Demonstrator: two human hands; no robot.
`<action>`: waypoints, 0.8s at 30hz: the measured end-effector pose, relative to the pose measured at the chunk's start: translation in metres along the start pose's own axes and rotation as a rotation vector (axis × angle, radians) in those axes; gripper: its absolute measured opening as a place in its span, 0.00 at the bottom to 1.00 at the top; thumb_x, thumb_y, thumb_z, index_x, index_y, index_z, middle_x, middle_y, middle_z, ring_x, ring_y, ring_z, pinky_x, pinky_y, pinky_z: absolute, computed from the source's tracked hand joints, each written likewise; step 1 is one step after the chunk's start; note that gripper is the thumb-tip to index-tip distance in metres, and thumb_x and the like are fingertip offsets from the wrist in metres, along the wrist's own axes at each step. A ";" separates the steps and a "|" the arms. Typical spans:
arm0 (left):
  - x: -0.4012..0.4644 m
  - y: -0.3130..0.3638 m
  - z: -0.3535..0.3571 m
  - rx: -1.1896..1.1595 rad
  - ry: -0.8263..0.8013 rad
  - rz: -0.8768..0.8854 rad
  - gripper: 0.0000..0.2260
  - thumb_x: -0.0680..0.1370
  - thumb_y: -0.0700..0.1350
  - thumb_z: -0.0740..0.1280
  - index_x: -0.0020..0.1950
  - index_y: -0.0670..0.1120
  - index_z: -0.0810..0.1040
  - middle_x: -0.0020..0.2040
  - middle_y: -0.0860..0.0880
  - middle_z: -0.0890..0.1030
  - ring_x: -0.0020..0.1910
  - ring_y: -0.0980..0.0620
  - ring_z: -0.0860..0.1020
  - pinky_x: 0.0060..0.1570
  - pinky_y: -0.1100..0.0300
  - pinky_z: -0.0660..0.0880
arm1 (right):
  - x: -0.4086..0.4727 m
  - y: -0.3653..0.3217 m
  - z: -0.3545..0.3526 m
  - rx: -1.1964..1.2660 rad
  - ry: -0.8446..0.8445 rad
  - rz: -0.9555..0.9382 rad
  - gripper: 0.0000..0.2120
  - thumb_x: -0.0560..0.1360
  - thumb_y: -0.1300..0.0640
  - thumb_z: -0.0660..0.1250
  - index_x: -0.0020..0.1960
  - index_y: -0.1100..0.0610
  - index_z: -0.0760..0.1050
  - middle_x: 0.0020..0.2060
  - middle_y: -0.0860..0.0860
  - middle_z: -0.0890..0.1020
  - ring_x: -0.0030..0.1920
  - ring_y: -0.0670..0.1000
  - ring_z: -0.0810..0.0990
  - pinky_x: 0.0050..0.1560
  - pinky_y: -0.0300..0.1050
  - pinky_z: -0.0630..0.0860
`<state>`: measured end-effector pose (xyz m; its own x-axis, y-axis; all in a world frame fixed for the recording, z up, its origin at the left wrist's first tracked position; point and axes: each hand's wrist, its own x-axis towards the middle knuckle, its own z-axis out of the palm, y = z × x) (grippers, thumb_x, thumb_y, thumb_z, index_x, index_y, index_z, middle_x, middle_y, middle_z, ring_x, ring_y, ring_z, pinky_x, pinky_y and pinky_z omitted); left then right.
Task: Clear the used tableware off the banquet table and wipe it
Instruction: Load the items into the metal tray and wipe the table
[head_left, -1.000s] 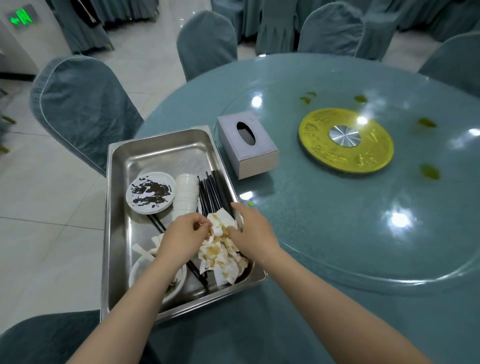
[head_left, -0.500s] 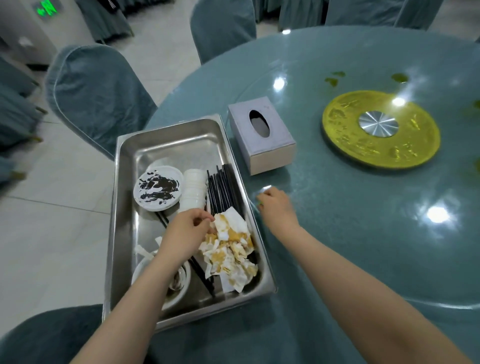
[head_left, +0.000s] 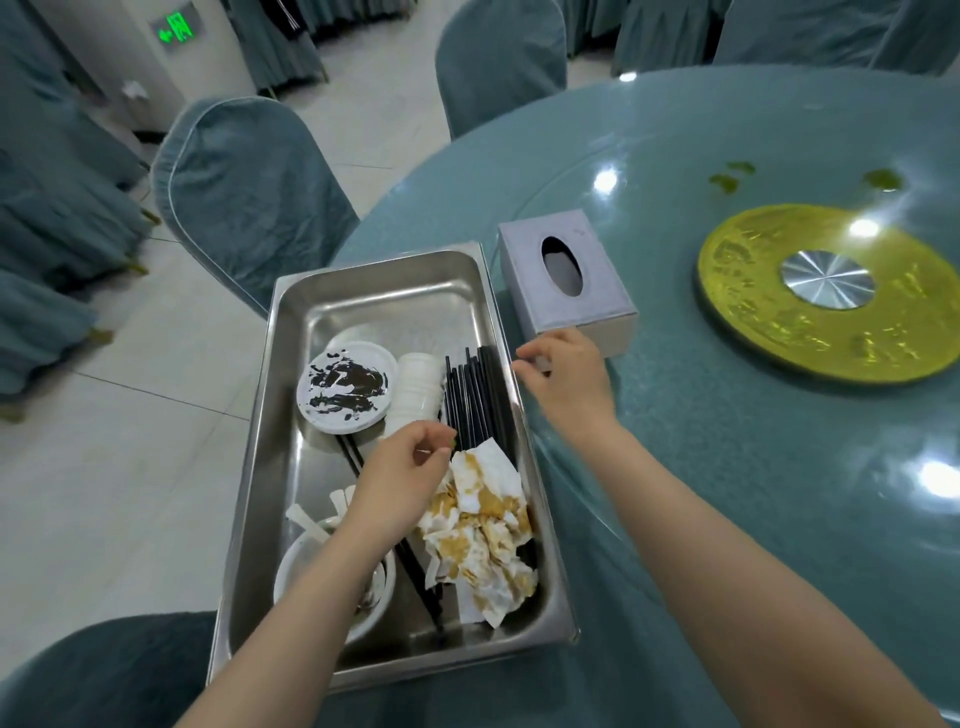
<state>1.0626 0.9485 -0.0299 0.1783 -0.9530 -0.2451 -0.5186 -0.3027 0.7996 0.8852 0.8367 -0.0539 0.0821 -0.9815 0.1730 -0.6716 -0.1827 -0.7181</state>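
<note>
While the steel tray (head_left: 291, 415) sits at the table's (head_left: 727, 467) near-left edge, overhanging it a little, both hands are over or next to it.

Left hand (head_left: 402, 486): inside the tray, fingers curled, fingertips pinched together over the top edge of the stained napkins (head_left: 483, 535). Something small and green shows at the fingertips; can't tell what it is or whether it's actually gripped.

Right hand (head_left: 569, 382): on the table just past the tray's right rim, right in front of the tissue box (head_left: 566, 275), at or touching its near face. Fingers curled, tips pointing left towards the tray. Can't tell if it's holding anything; there's a pale blur at the fingertips.

Tray contents:
- sauce-smeared white plate (head_left: 345, 387), centre-left
- stack of white cups (head_left: 418, 387) lying just right of the plate
- black chopsticks (head_left: 475, 397) bundled along the right wall
- crumpled napkins in the near-right corner
- white bowl (head_left: 291, 571) in the near-left corner, partly hidden under the left forearm, white spoons (head_left: 311, 519) leaning on it

On the glass turntable, yellow-green spill spots (head_left: 727, 179) at the far side; gold hub disc (head_left: 831, 291) at right. Covered chairs (head_left: 244, 192) stand around the table.
</note>
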 end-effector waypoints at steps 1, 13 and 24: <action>0.001 0.001 0.001 0.002 -0.002 0.004 0.10 0.78 0.41 0.64 0.50 0.57 0.78 0.46 0.58 0.81 0.41 0.61 0.79 0.39 0.66 0.75 | 0.009 0.005 -0.006 -0.045 0.006 -0.008 0.08 0.75 0.56 0.69 0.51 0.57 0.83 0.48 0.52 0.80 0.51 0.52 0.76 0.52 0.41 0.68; 0.000 0.012 0.011 -0.024 0.002 0.028 0.10 0.79 0.41 0.64 0.52 0.55 0.78 0.48 0.57 0.81 0.43 0.56 0.80 0.35 0.72 0.74 | 0.053 0.036 -0.026 -0.660 -0.130 -0.071 0.26 0.75 0.43 0.64 0.69 0.49 0.64 0.66 0.47 0.70 0.71 0.53 0.60 0.70 0.70 0.42; -0.009 0.042 0.031 -0.071 -0.090 0.148 0.13 0.78 0.39 0.64 0.48 0.59 0.77 0.46 0.59 0.82 0.46 0.65 0.78 0.44 0.72 0.72 | 0.023 0.031 -0.059 -0.566 -0.265 -0.070 0.26 0.68 0.39 0.71 0.59 0.51 0.69 0.58 0.50 0.74 0.67 0.56 0.62 0.69 0.67 0.34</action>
<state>1.0133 0.9437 -0.0109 0.0268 -0.9856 -0.1672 -0.4725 -0.1599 0.8667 0.8231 0.8117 -0.0327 0.2712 -0.9624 -0.0181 -0.9378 -0.2599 -0.2301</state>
